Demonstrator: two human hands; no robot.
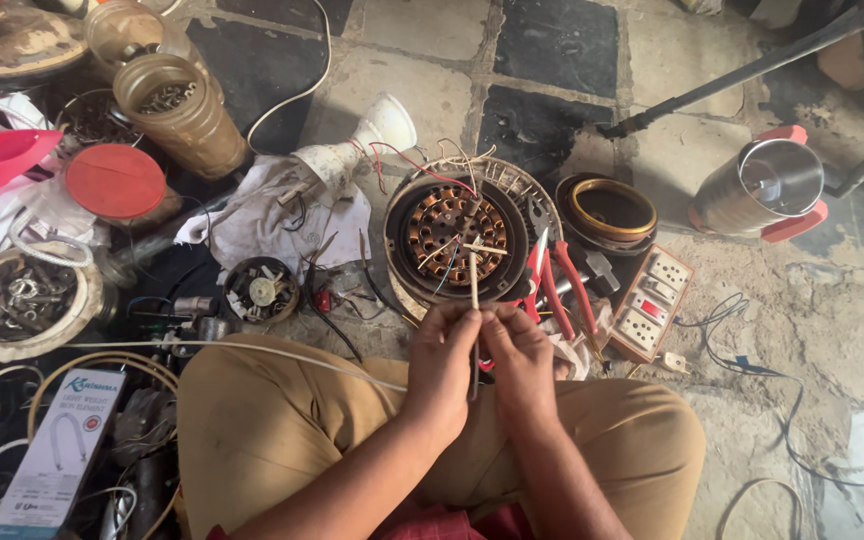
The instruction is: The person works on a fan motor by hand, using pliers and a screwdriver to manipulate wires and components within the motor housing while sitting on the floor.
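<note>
Pinching a thin wire (473, 290), left hand (442, 360) and right hand (520, 355) meet fingertip to fingertip.

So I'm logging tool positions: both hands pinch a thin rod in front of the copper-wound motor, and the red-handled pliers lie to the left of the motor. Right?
Not quite. In the head view both hands pinch the thin rod in front of the copper-wound motor, but the red-handled pliers lie to its right.
</note>
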